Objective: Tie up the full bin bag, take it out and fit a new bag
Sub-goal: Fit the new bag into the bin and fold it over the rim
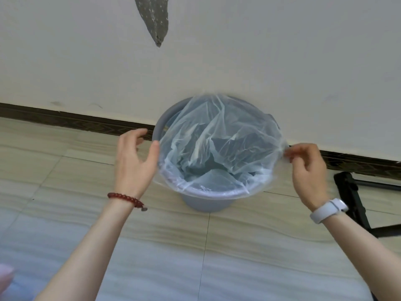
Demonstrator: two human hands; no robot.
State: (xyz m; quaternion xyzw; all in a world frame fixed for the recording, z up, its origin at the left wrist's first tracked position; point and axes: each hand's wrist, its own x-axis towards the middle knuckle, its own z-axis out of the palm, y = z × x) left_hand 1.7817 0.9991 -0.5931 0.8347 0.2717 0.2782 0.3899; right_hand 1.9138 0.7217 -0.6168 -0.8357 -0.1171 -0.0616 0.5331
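Observation:
A round grey bin [205, 202] stands on the tiled floor against the wall. A thin clear bag [219, 137] is spread over its mouth, folded over the near and right rim, while the far-left rim [161, 120] is bare. My left hand [135, 161] is at the bin's left side, fingers spread, thumb touching the bag's edge. My right hand [306, 168] pinches the bag's edge at the right rim between thumb and fingers. The bag hangs loosely inside; nothing but crumpled film shows in it.
A white wall with a dark skirting board [76, 120] runs behind the bin. A black tripod leg [355, 198] lies on the floor to the right. A pink and blue blurred thing [6, 276] sits at the lower left corner.

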